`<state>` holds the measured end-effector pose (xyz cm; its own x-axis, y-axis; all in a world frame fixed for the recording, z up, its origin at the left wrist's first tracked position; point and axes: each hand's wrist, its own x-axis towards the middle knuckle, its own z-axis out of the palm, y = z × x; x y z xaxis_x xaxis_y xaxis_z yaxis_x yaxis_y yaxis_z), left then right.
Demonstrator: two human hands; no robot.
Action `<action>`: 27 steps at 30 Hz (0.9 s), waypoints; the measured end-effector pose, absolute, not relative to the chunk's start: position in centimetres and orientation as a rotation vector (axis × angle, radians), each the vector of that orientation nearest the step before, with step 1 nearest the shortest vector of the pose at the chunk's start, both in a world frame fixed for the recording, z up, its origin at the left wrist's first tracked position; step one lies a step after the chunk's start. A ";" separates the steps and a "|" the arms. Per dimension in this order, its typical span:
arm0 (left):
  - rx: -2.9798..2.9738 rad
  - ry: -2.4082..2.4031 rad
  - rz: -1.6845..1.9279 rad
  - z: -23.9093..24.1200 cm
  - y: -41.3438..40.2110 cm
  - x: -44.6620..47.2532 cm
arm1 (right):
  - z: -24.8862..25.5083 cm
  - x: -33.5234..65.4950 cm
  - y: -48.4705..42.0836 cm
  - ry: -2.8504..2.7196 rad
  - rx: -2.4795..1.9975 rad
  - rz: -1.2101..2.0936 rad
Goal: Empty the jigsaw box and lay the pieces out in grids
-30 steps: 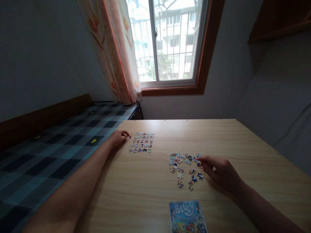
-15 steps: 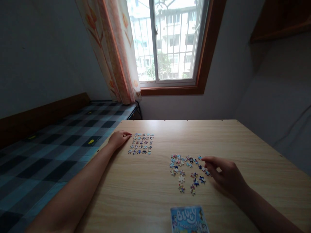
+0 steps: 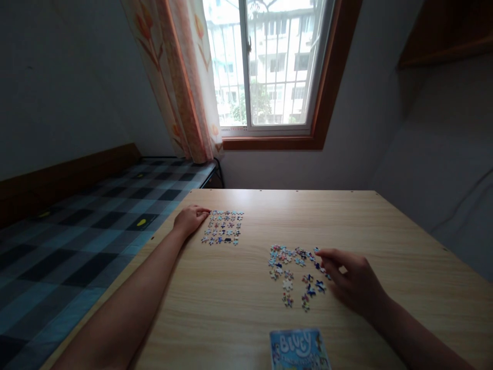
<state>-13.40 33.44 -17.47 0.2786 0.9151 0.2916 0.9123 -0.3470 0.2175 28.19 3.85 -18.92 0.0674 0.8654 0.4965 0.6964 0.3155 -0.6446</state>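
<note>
At the table's far left, small jigsaw puzzle pieces (image 3: 223, 226) lie in spaced rows. My left hand (image 3: 189, 220) rests by the top left corner of these rows, its fingers closed around a small dark puzzle piece (image 3: 209, 212) that barely shows at the tips. To the right, a loose heap of puzzle pieces (image 3: 283, 254) in blue, white and mixed colours spreads over the wood. My right hand (image 3: 352, 277) reaches to the heap's right edge, thumb and forefinger pinched at a light blue puzzle piece (image 3: 316, 250). The palm hides part of the table beneath.
A blue box marked Bluey (image 3: 299, 349) lies at the near edge of view on the wooden table (image 3: 215, 298). Left of the table is a bed with a checked cover (image 3: 103, 226). A curtain (image 3: 185, 77) and a barred window (image 3: 277, 67) are behind.
My right hand has shifted slightly left, its fingertips now up against the light blue piece. My left hand stays at the corner of the rows, with hardly any movement. The view has tilted slightly.
</note>
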 end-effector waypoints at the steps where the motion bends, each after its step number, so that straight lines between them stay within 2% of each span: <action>1: 2.504 1.791 0.584 -17.5 33.5 -13.4 | -18.9 28.2 3.9 -1.669 -1.432 0.236; 8: 2.499 1.759 0.622 -17.4 33.3 -13.3 | -19.3 28.4 4.0 -1.619 -1.457 0.228; 15: 2.329 1.778 0.837 -17.4 33.5 -14.0 | -19.2 29.9 4.8 -1.333 -1.544 0.113; 19: 2.402 1.766 0.763 -17.6 33.7 -13.9 | -19.5 30.5 5.5 -1.177 -1.548 0.165; 27: 2.506 1.751 0.712 -17.9 33.8 -13.6 | -20.0 29.7 5.7 -1.278 -1.545 0.239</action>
<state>-13.57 33.83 -17.89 0.2747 0.8913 0.3608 0.8900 -0.3776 0.2554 29.73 5.69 -19.99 0.4054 0.8011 0.4403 0.5878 0.1404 -0.7967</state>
